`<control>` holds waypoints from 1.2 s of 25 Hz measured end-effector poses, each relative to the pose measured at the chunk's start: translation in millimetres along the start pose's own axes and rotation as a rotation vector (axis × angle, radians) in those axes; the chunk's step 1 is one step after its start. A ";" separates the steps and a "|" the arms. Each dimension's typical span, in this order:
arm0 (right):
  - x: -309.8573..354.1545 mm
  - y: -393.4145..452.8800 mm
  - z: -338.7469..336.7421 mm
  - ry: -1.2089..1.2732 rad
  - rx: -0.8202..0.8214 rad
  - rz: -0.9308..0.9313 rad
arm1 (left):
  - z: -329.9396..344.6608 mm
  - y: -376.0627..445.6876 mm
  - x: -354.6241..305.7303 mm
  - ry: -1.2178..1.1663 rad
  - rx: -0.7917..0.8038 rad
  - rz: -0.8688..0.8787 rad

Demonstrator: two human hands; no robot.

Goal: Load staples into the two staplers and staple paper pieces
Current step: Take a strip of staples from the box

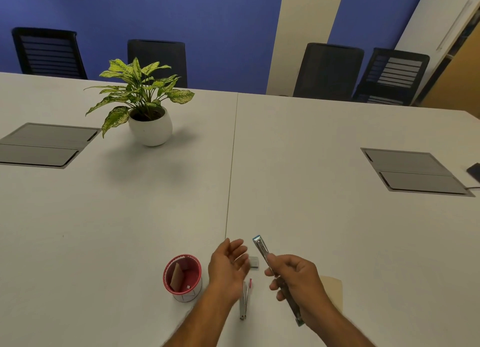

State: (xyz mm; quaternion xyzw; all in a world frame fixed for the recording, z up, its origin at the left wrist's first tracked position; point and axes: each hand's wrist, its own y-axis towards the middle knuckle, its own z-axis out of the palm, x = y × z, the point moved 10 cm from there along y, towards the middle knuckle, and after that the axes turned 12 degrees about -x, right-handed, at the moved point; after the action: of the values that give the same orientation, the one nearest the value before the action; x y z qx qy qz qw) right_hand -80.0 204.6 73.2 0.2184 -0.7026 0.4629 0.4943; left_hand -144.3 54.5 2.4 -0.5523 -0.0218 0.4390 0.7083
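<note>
My right hand [296, 276] grips a long metal stapler with a blue tip [261, 246], held above the white table and pointing away from me. My left hand [228, 263] hovers just left of it, fingers spread and holding nothing. Below my left hand a second stapler with a red tip [245, 298] lies on the table. A small grey staple box [254, 262] sits between my hands. A beige paper piece [333, 288] lies under my right wrist, partly hidden.
A red round cup [181, 276] holding brown card stands left of my hands. A potted plant [145, 107] sits further back left. Grey cable hatches [415, 171] [44, 145] are set into the table at both sides. Black chairs line the far edge.
</note>
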 end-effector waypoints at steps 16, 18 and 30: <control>-86.6 48.5 -43.0 -0.494 -0.175 0.060 | -58.2 18.9 -115.3 1.905 -0.251 0.704; -88.8 52.9 -41.4 -0.573 -0.182 0.020 | -60.9 22.1 -114.2 1.985 -0.268 0.687; -104.5 61.8 -20.1 -1.103 -0.121 -0.191 | -58.6 25.0 -110.5 2.213 -0.294 0.793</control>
State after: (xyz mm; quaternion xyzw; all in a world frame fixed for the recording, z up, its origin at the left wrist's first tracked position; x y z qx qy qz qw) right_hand -74.0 235.7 -45.7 0.4620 -0.8593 0.1922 0.1053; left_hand -196.9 -61.5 9.7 -0.6762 0.7254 -0.0952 0.0861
